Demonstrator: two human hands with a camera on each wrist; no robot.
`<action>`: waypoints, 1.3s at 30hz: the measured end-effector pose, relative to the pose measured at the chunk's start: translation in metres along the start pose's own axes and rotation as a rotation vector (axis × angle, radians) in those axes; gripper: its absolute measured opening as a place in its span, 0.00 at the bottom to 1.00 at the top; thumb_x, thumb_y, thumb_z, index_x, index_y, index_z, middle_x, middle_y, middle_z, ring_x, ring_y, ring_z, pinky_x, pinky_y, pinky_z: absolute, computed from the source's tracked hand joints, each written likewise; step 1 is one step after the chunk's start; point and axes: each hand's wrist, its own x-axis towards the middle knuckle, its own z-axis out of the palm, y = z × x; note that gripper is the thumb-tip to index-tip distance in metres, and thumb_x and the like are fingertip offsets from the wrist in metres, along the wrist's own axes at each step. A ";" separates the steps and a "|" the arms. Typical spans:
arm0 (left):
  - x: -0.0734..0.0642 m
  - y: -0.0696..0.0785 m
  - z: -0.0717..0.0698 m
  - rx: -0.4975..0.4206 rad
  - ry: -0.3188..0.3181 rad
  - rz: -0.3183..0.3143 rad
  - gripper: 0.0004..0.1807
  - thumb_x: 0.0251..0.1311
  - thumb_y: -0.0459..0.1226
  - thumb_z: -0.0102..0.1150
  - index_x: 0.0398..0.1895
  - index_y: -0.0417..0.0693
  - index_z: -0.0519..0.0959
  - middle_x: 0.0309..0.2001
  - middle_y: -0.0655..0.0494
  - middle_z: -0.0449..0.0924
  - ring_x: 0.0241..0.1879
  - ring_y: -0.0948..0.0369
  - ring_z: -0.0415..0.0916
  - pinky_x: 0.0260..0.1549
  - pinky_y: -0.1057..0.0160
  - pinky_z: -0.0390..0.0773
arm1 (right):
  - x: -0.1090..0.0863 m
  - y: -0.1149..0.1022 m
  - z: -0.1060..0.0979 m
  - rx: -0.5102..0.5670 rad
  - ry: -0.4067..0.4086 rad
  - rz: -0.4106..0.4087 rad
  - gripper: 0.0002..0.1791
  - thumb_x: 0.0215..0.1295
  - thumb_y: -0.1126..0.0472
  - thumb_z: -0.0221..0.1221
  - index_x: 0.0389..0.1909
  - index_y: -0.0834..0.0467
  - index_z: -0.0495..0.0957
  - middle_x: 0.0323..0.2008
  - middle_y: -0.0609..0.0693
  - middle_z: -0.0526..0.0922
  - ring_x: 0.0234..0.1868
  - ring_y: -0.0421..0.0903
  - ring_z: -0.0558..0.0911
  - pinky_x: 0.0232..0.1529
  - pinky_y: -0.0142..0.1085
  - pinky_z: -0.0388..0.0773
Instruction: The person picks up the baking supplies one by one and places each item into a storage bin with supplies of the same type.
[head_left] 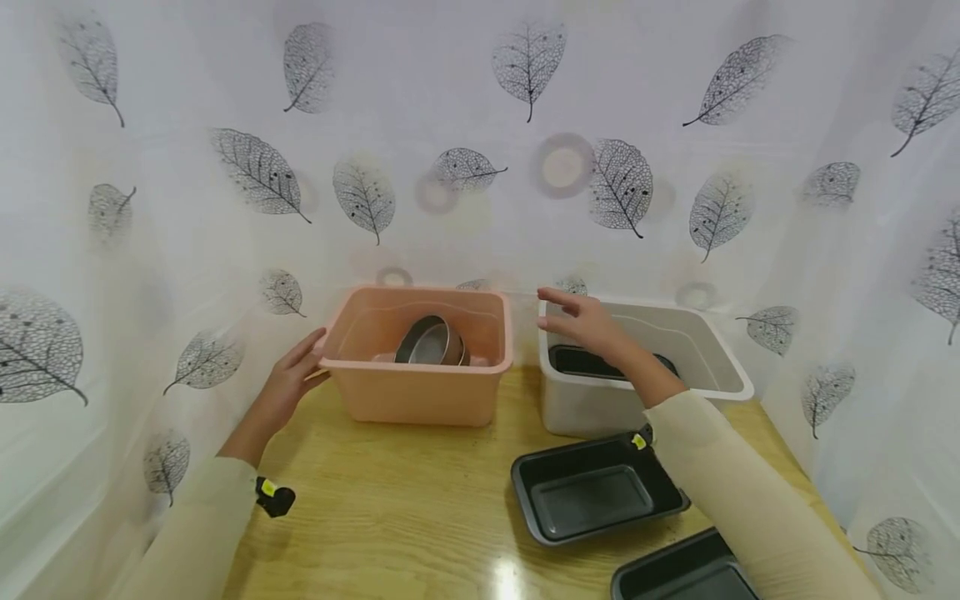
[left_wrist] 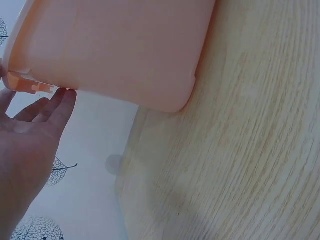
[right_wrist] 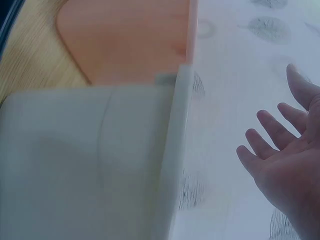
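Observation:
My left hand (head_left: pixel 285 387) is at the left end of a pink plastic bin (head_left: pixel 416 396). In the left wrist view, the fairly straight fingers (left_wrist: pixel 64 107) touch under the rim; one digit is partly cut off at the frame's edge. Two round metal cake tins (head_left: pixel 429 342) lie tilted inside the pink bin. My right hand (head_left: pixel 588 325) hovers above the left part of a white plastic bin (head_left: pixel 585 408), fingers spread and nothing held. Inside that bin sits a dark pan (head_left: pixel 581 362), partly hidden by the hand and forearm.
Before the white bin, a dark loaf pan (head_left: pixel 592 492) lies on the wooden table (head_left: pixel 375 500). A second dark loaf pan (head_left: pixel 690 575) is nearer, partly under the right sleeve and cut off by the frame. A leaf-patterned curtain (head_left: pixel 450 100) hangs behind and at both sides.

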 end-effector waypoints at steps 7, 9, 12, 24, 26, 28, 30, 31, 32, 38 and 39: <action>-0.009 0.001 0.000 0.095 0.010 0.059 0.37 0.79 0.47 0.44 0.81 0.39 0.46 0.79 0.31 0.44 0.61 0.73 0.71 0.56 0.70 0.78 | -0.034 0.019 -0.032 0.023 0.034 0.065 0.35 0.71 0.54 0.61 0.76 0.58 0.63 0.75 0.59 0.65 0.77 0.62 0.57 0.75 0.60 0.54; -0.014 0.001 0.000 0.134 0.007 0.074 0.36 0.79 0.47 0.43 0.81 0.42 0.47 0.79 0.34 0.47 0.61 0.75 0.70 0.56 0.70 0.78 | -0.045 0.023 -0.041 0.010 0.041 0.077 0.36 0.72 0.53 0.61 0.76 0.58 0.62 0.75 0.59 0.64 0.77 0.63 0.57 0.75 0.61 0.54; -0.023 0.001 -0.001 0.164 0.006 0.106 0.33 0.80 0.45 0.42 0.81 0.46 0.50 0.78 0.36 0.51 0.61 0.76 0.71 0.56 0.70 0.79 | -0.061 0.030 -0.054 -0.031 0.049 0.103 0.36 0.73 0.52 0.60 0.77 0.57 0.61 0.75 0.59 0.63 0.77 0.65 0.57 0.73 0.63 0.56; -0.066 -0.001 0.014 0.118 0.077 0.184 0.29 0.79 0.38 0.44 0.78 0.35 0.56 0.71 0.57 0.69 0.59 0.74 0.75 0.57 0.73 0.76 | -0.123 0.052 -0.089 -0.094 0.153 0.174 0.38 0.75 0.47 0.57 0.80 0.52 0.55 0.76 0.60 0.61 0.75 0.67 0.60 0.68 0.68 0.60; -0.073 -0.003 0.025 0.103 0.083 0.186 0.28 0.79 0.38 0.44 0.76 0.33 0.58 0.67 0.67 0.72 0.58 0.74 0.76 0.57 0.73 0.77 | -0.132 0.059 -0.093 -0.099 0.165 0.186 0.38 0.75 0.46 0.56 0.80 0.51 0.55 0.77 0.60 0.60 0.75 0.68 0.59 0.67 0.70 0.60; -0.079 -0.007 0.038 0.093 0.070 0.181 0.27 0.79 0.37 0.44 0.75 0.32 0.59 0.64 0.72 0.73 0.58 0.74 0.76 0.56 0.73 0.77 | -0.141 0.067 -0.098 -0.110 0.179 0.209 0.37 0.76 0.45 0.55 0.80 0.49 0.55 0.78 0.60 0.58 0.75 0.69 0.58 0.65 0.72 0.60; -0.083 -0.011 0.053 0.086 0.045 0.171 0.27 0.79 0.37 0.44 0.74 0.31 0.60 0.64 0.72 0.74 0.58 0.72 0.77 0.56 0.73 0.77 | -0.150 0.075 -0.104 -0.113 0.194 0.244 0.37 0.76 0.44 0.54 0.80 0.48 0.54 0.78 0.61 0.55 0.75 0.70 0.57 0.64 0.73 0.59; -0.085 -0.013 0.061 0.085 0.031 0.163 0.27 0.79 0.37 0.44 0.74 0.31 0.60 0.64 0.72 0.74 0.58 0.72 0.77 0.56 0.73 0.77 | -0.154 0.079 -0.107 -0.111 0.200 0.262 0.37 0.76 0.43 0.53 0.80 0.47 0.54 0.79 0.61 0.54 0.75 0.71 0.56 0.64 0.74 0.59; -0.086 -0.015 0.070 0.080 0.015 0.154 0.27 0.79 0.37 0.45 0.74 0.30 0.60 0.64 0.72 0.74 0.58 0.71 0.77 0.55 0.73 0.78 | -0.158 0.083 -0.109 -0.113 0.208 0.282 0.37 0.76 0.42 0.53 0.80 0.47 0.54 0.79 0.61 0.53 0.75 0.72 0.56 0.63 0.74 0.59; -0.091 -0.027 0.122 0.022 -0.081 0.056 0.28 0.77 0.37 0.49 0.74 0.31 0.61 0.70 0.50 0.70 0.61 0.63 0.76 0.55 0.69 0.80 | -0.177 0.103 -0.121 -0.095 0.238 0.347 0.38 0.76 0.42 0.52 0.80 0.48 0.53 0.80 0.64 0.44 0.74 0.76 0.50 0.62 0.77 0.55; -0.091 -0.028 0.129 0.009 -0.098 0.041 0.28 0.77 0.37 0.49 0.74 0.32 0.61 0.71 0.43 0.68 0.61 0.63 0.76 0.55 0.69 0.80 | -0.179 0.105 -0.122 -0.089 0.239 0.353 0.38 0.76 0.42 0.52 0.81 0.49 0.52 0.80 0.65 0.43 0.74 0.77 0.49 0.62 0.78 0.54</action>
